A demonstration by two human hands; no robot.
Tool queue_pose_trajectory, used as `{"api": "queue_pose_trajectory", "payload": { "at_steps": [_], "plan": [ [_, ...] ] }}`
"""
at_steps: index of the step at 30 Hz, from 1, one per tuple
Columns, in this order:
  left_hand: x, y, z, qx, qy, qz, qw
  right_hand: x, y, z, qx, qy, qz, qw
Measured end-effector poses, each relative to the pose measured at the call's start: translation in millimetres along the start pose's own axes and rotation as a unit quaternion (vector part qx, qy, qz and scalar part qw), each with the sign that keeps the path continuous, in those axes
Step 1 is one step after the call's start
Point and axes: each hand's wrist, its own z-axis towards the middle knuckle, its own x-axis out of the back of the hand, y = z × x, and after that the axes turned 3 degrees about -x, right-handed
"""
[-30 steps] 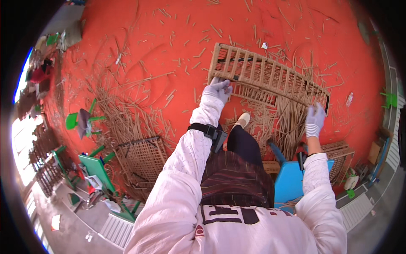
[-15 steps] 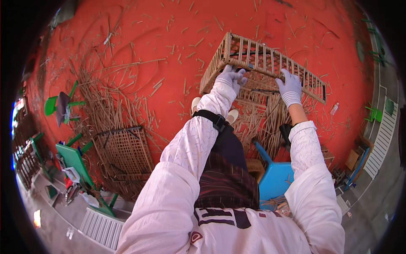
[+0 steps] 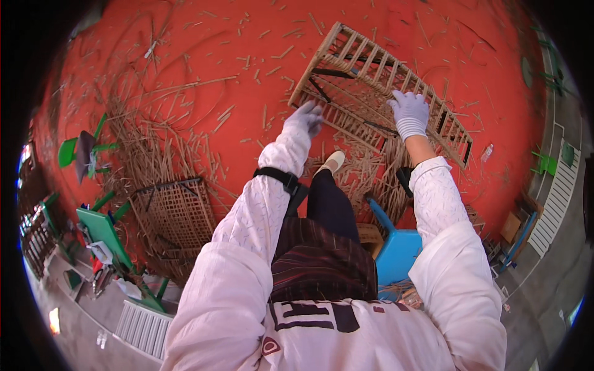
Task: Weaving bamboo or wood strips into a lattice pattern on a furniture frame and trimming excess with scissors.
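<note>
A woven rattan frame (image 3: 383, 68) with slatted sides and black metal bars inside stands tilted on the red floor in front of me. My right hand (image 3: 411, 114), in a pale striped-cuff glove, is closed over its near upper rim, with part of the grip hidden behind the fingers. Beside the frame's lower left corner is my left hand (image 3: 303, 119), also gloved. Its fingers look loosely bent and apart, slightly blurred, with nothing seen in them.
Loose rattan strips (image 3: 139, 139) lie heaped at the left, with more around the frame. Another woven panel (image 3: 173, 213) rests near a green table (image 3: 102, 232). A blue plastic stool (image 3: 399, 253) stands close by my right side. Short cut pieces litter the red floor (image 3: 204, 55).
My left hand has come off the frame and moved left and slightly down. The frame has tipped, showing more of its inside. My right hand stays at its rim; one foot has shifted.
</note>
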Motion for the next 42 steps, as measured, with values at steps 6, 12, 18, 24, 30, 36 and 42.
{"api": "queue_pose_trajectory", "payload": {
  "at_steps": [6, 12, 18, 24, 30, 36, 42],
  "plan": [
    [105.1, -40.1, -51.0, 0.091, 0.138, 0.184, 0.969, 0.7, 11.7, 25.3, -0.03, -0.059, 0.013, 0.998],
    [256.5, -69.6, -107.0, 0.035, 0.165, 0.296, 0.94, 3.6, 7.3, 34.0, -0.045, -0.073, -0.004, 0.996],
    [337.9, -71.0, -163.8, 0.113, 0.204, 0.357, 0.905, -3.9, 14.7, 31.9, -0.049, -0.083, -0.013, 0.995],
    [377.5, -140.3, -193.6, 0.112, 0.133, 0.369, 0.913, -1.1, 16.3, 29.9, -0.05, -0.075, -0.023, 0.996],
    [380.8, -155.5, -183.0, 0.104, 0.101, 0.489, 0.86, -11.5, 7.2, 26.4, -0.048, -0.108, -0.028, 0.993],
    [333.0, -114.1, -189.3, 0.1, 0.096, 0.571, 0.809, -14.4, 4.5, 31.9, -0.048, -0.142, -0.032, 0.988],
    [320.2, -89.5, -186.1, 0.096, 0.127, 0.493, 0.855, -21.0, 15.6, 34.0, -0.063, -0.152, -0.029, 0.986]
  ]
}}
